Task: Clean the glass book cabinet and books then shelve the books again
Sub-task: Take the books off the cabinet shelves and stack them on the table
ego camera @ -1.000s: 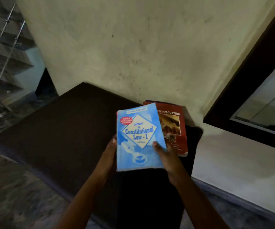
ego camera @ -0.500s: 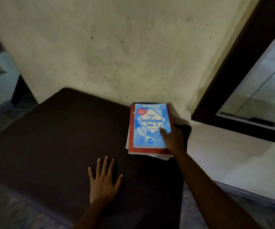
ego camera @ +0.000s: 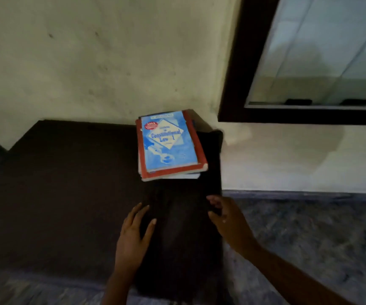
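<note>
Constitutional Law book [ego camera: 167, 140] atop red book [ego camera: 200, 150], dark mat [ego camera: 67, 183], glass cabinet [ego camera: 320, 51] upper right, left hand [ego camera: 133, 236] flat on mat, right hand [ego camera: 230, 221] spread, empty

You can read one title only: "Constitutional Law - I", blurred, dark blue print in the white diamond [ego camera: 166, 136] on the blue book [ego camera: 173, 156], centre of frame. The red badge [ego camera: 151, 125] at the cover's upper left carries print too blurred to read.

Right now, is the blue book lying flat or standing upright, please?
Lying flat: the blue book rests cover-up on the red book.
</note>
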The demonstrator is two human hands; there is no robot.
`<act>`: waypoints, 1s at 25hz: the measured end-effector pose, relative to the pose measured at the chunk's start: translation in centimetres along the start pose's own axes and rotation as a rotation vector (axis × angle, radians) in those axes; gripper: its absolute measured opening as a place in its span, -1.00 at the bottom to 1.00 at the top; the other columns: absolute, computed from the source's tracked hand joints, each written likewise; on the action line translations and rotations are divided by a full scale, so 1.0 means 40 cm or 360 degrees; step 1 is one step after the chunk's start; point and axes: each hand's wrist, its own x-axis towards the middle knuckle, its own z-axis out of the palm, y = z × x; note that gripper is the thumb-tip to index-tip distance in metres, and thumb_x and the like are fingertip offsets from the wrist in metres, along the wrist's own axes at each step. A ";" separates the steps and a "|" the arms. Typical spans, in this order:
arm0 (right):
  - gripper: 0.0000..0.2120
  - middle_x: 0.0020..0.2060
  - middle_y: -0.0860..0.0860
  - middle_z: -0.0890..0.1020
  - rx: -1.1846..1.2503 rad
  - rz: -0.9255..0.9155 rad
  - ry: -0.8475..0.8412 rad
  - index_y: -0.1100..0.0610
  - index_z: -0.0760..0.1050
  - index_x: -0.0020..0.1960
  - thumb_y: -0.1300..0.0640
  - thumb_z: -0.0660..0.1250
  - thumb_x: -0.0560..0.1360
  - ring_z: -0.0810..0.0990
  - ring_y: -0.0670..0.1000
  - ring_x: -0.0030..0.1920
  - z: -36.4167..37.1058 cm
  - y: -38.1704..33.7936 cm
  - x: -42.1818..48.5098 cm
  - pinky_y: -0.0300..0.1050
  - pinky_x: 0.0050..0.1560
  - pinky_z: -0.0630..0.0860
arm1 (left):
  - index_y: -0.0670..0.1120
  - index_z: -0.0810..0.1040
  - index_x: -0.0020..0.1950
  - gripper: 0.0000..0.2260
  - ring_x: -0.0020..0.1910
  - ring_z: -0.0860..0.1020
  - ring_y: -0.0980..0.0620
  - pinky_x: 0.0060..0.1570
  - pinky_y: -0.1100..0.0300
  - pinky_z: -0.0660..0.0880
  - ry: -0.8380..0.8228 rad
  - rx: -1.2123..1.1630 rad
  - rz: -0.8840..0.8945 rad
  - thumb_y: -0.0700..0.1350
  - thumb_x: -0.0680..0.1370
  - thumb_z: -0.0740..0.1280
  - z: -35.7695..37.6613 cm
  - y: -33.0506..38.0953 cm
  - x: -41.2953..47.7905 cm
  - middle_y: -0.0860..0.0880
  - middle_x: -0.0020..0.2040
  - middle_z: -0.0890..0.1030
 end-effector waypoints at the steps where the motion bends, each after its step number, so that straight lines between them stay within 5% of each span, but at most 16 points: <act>1: -0.70 0.07 0.03 0.54 -0.0029 0.0084 -0.0130 0.11 0.50 0.16 0.34 0.33 0.46 0.51 -0.04 0.06 -0.056 0.035 -0.029 -0.41 0.02 0.37 | 0.00 0.47 0.32 -0.53 0.35 0.37 0.08 0.32 0.24 0.26 -0.0078 -0.0017 0.0092 0.23 0.51 0.24 0.007 0.055 -0.009 0.09 0.35 0.40; 5: -0.74 0.08 0.06 0.56 -0.0260 0.0083 -0.0425 0.14 0.54 0.13 0.14 0.31 0.46 0.51 -0.18 -0.01 -0.425 0.216 -0.183 -0.49 -0.02 0.35 | 0.01 0.51 0.27 -0.45 0.23 0.44 0.17 0.23 0.46 0.27 -0.0544 -0.0028 0.0474 0.32 0.45 0.17 0.191 0.327 -0.060 0.06 0.26 0.48; 8: -0.80 0.05 -0.04 0.55 -0.0260 0.0225 -0.0117 0.00 0.50 0.12 0.12 0.33 0.50 0.54 -0.13 0.04 -0.767 0.355 -0.300 -0.50 0.00 0.35 | 0.17 0.38 0.33 -0.56 0.24 0.48 -0.05 0.24 0.09 0.42 -0.0738 0.0014 0.0709 0.33 0.54 0.07 0.456 0.577 -0.134 -0.10 0.23 0.54; 10: -0.80 -0.01 -0.08 0.56 -0.0139 0.0299 0.0186 -0.02 0.48 0.06 0.21 0.33 0.50 0.54 -0.13 -0.01 -0.958 0.403 -0.336 -0.48 -0.02 0.38 | 0.16 0.34 0.33 -0.49 0.27 0.41 0.01 0.26 -0.06 0.39 -0.0712 0.0018 0.1015 0.38 0.52 -0.05 0.612 0.760 -0.155 -0.14 0.22 0.54; 13: -0.78 -0.02 -0.14 0.56 -0.0027 0.0330 0.0585 -0.08 0.46 0.04 0.21 0.32 0.51 0.52 -0.22 -0.01 -1.264 0.472 -0.375 -0.50 -0.02 0.41 | 0.18 0.24 0.40 -0.24 0.43 0.07 0.21 0.45 0.01 -0.05 -0.0763 -0.0001 0.1234 0.54 0.35 -0.18 0.788 1.124 -0.161 0.05 0.42 0.32; 16: -0.72 0.06 -0.13 0.55 0.0096 0.0207 0.0864 -0.20 0.43 0.04 0.18 0.32 0.51 0.51 -0.12 0.09 -1.540 0.532 -0.342 -0.34 0.02 0.42 | 0.12 0.19 0.46 -0.16 0.45 -0.06 0.25 0.43 0.13 -0.19 -0.0666 -0.0024 0.1448 0.54 0.33 -0.20 0.935 1.412 -0.107 0.11 0.47 0.22; 19: -0.76 0.07 -0.16 0.54 0.0053 0.0094 0.1107 -0.15 0.46 0.09 0.14 0.33 0.51 0.51 -0.12 0.09 -1.772 0.567 -0.248 -0.39 0.02 0.38 | 0.06 0.24 0.46 -0.28 0.50 0.06 0.09 0.46 -0.11 0.01 -0.0399 -0.0042 0.1695 0.44 0.46 -0.14 1.048 1.645 -0.025 0.03 0.47 0.28; 22: -0.74 0.07 -0.09 0.57 -0.0003 -0.0091 0.1175 0.04 0.49 0.18 0.19 0.34 0.50 0.53 -0.09 0.08 -2.002 0.603 -0.080 -0.59 -0.04 0.32 | 0.03 0.25 0.45 -0.44 0.48 0.12 -0.02 0.39 -0.20 0.09 0.0049 0.0024 0.1875 0.30 0.55 -0.04 1.177 1.887 0.119 -0.02 0.46 0.31; 25: -0.74 0.10 -0.05 0.56 0.0027 -0.0206 0.1082 0.08 0.48 0.20 0.19 0.32 0.51 0.53 -0.07 0.09 -2.190 0.629 0.099 -0.52 -0.01 0.37 | 0.01 0.22 0.47 -0.43 0.51 0.03 -0.04 0.38 -0.24 0.03 0.0315 0.0013 0.1765 0.28 0.56 -0.02 1.285 2.081 0.275 -0.04 0.50 0.22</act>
